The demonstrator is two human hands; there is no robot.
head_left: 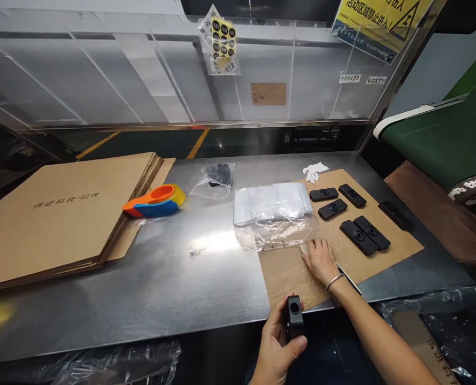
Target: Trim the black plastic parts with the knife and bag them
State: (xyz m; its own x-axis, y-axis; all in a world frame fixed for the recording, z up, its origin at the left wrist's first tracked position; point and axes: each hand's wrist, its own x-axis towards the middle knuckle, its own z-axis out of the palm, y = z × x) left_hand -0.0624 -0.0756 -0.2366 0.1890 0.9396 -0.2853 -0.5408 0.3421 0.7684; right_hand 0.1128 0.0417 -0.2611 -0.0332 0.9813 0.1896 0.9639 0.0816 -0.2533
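Observation:
My left hand (276,342) is closed around a small black device (295,315), held upright at the table's front edge; a round opening shows near its top. On the brown cardboard sheet (286,278) rests my right hand (320,261), fingers bent and pressed together. A small pale piece shows at its fingertips, too little to name. Beneath that wrist lies a thin, dark flat thing with a light edge (349,279). Several flat black devices with round centres (365,235) lie on the sheet beyond. Just past my right fingers is a stack of clear plastic bags (274,206).
Flattened cardboard boxes (61,208) are piled at the left, with an orange and blue tape dispenser (155,200) beside them. A clear bag with something black inside (217,176) and a white glove (315,171) lie farther back. A transparent panel (182,80) stands behind the metal table (161,289).

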